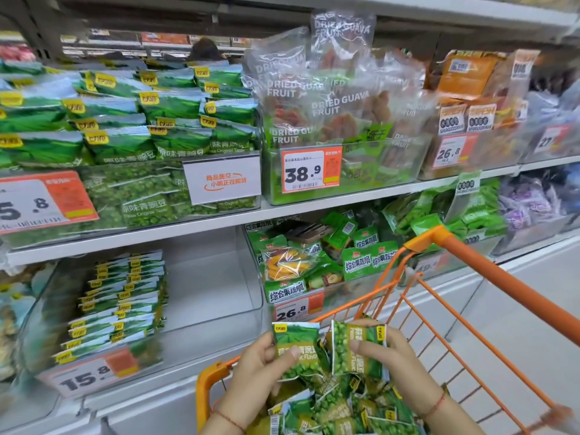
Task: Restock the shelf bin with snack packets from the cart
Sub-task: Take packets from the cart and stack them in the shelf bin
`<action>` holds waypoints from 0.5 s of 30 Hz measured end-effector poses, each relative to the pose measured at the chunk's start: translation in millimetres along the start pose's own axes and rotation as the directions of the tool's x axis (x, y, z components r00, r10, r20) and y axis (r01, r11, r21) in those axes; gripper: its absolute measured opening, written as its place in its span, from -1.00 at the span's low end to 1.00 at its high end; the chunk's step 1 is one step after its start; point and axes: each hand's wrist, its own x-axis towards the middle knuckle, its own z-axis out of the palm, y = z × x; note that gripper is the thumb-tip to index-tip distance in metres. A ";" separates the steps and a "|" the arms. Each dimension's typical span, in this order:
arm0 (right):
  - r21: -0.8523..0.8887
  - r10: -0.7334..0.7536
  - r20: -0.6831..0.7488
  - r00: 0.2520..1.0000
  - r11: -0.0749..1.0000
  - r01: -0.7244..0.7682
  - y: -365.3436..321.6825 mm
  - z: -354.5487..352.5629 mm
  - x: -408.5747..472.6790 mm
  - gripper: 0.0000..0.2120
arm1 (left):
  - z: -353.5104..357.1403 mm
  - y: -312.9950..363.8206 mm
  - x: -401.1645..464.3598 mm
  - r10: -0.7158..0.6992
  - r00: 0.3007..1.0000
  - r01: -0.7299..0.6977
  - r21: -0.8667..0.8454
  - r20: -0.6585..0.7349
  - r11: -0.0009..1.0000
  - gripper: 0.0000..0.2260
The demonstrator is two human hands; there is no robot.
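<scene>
**Two packets up, half the bin still bare**

Two green pea packets are held over the cart (489,277): left hand (251,368) pinches one (298,350) w/ thumb on its face, right hand (392,356) grips the other (357,350). More packets (345,409) lie heaped below at 6 o'clock.

Risks: thin pinch grips, so a packet could slip while lifted over the orange rim toward 10 o'clock. A corner could also snag the bin wall.

Room: the clear shelf bin (219,321) at 10 has stacked packets (122,299) filling its left side; right half open. The shelf edge (188,233) above limits height, so approx. a low, flat entry.
</scene>
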 end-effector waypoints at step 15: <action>0.195 0.147 0.148 0.978 0.965 -0.174 10.4 0.9 8.7 -0.85 | 0.0 -3.7 0.4 -0.067 0.996 0.069 -0.038 0.058 0.997 -0.55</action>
